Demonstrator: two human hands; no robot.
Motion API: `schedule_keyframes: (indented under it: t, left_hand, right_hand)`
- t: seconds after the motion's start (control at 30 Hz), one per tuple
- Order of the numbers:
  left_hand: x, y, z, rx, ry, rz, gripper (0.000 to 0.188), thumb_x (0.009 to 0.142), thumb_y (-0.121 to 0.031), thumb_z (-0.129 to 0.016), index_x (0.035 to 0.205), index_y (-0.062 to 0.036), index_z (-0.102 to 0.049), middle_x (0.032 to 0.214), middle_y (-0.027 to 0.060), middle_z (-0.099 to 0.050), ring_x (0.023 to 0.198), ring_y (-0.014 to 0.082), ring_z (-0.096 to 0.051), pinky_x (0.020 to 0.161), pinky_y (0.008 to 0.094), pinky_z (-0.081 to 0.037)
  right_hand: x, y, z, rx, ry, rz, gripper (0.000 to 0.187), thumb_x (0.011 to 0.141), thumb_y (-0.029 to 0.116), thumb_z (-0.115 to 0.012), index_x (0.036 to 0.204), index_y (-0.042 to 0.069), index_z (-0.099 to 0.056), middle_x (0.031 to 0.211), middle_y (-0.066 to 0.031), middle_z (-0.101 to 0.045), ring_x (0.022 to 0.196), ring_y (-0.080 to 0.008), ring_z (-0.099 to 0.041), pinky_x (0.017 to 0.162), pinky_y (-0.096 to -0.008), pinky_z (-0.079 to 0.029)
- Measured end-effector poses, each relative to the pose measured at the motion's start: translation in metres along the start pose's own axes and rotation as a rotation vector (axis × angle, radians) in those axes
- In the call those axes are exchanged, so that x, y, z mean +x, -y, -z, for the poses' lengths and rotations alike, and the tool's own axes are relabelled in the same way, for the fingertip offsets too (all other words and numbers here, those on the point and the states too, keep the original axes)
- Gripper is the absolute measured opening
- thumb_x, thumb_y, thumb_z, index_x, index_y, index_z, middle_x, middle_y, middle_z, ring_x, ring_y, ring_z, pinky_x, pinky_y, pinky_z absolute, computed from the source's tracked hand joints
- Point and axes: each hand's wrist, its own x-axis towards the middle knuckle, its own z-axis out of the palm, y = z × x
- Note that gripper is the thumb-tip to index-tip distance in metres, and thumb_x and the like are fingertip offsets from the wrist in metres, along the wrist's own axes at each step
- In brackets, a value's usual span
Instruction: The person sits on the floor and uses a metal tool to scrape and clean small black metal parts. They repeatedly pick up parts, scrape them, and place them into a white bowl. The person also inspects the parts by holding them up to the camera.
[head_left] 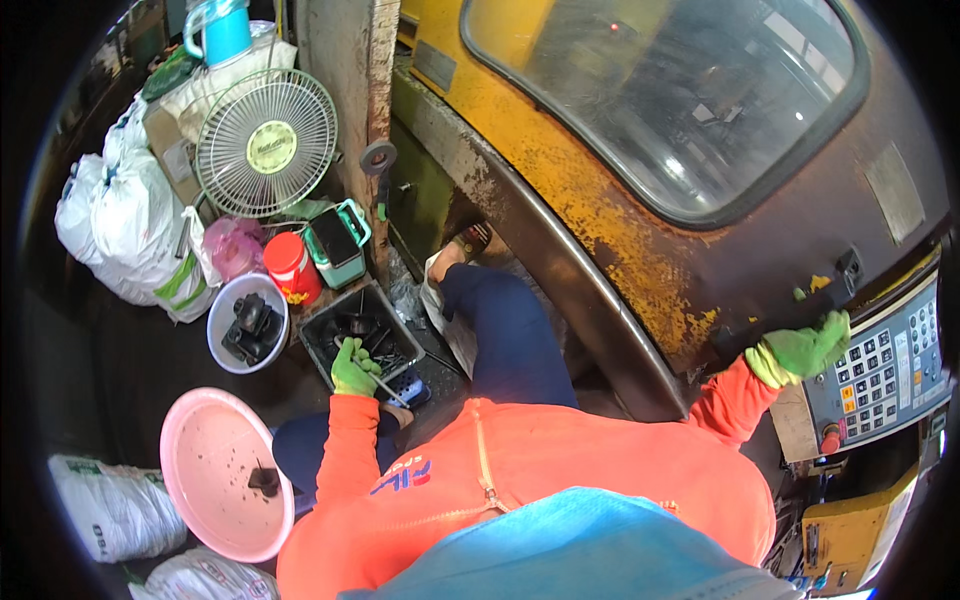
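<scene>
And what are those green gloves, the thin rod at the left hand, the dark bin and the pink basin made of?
Green gloves: probably coated fabric; matte, creased, paler at the wrist.
Thin rod: likely bare metal, given its straight, pale grey look.
Dark bin: possibly plastic, but shadow leaves metal open.
Pink basin: most likely smooth plastic; evenly coloured, with a rounded rim.

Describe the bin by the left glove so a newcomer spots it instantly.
Start at the big round fan, upper left, then go down and slightly right past the red container. The bin sits right of the pale lilac bucket, with the green-gloved left hand at its near edge. Unlike that round bucket, it is black, open-topped and rectangular.
</scene>
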Motion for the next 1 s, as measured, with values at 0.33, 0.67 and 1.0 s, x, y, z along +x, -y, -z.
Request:
schedule_keyframes:
  t: [0.33, 0.67, 1.0]
  left_hand:
    - [0.026, -0.004, 0.02, -0.101, -0.042, -0.096, 0.016, 0.086, -0.034, -0.062, 0.09, -0.0189, -0.061, 0.062, -0.0025, -0.054, 0.043, 0.0094, -0.044, 0.042, 0.0238, -0.038]
    - [0.028, -0.002, 0.059, -0.181, -0.022, -0.113, 0.02, 0.088, -0.038, -0.06, 0.094, -0.0192, -0.064, 0.06, -0.0029, -0.053, 0.043, 0.0099, -0.04, 0.041, 0.0233, -0.037]
    - [0.023, -0.02, 0.103, -0.172, 0.102, -0.038, 0.051, 0.092, -0.057, -0.037, 0.063, -0.0184, -0.053, 0.042, -0.0041, -0.031, 0.034, 0.0131, -0.024, 0.035, 0.0312, -0.02]
  right_hand:
    - [-0.042, 0.004, -0.13, 0.61, 0.488, -0.581, 0.021, 0.094, 0.016, -0.051, 0.108, 0.001, -0.051, 0.066, -0.0015, -0.05, 0.052, -0.0123, -0.047, 0.047, -0.0266, -0.038]
    - [-0.108, -0.029, -0.295, 0.65, 0.52, -0.508, 0.025, 0.085, 0.016, -0.065, 0.102, 0.009, -0.049, 0.072, 0.0007, -0.053, 0.049, -0.0079, -0.049, 0.044, -0.0238, -0.04]
    - [-0.014, -0.094, -0.294, 0.353, 1.25, 0.178, 0.033, 0.085, 0.024, -0.064, 0.108, 0.002, -0.059, 0.091, -0.0084, -0.063, 0.088, -0.0158, -0.059, 0.08, -0.029, -0.047]
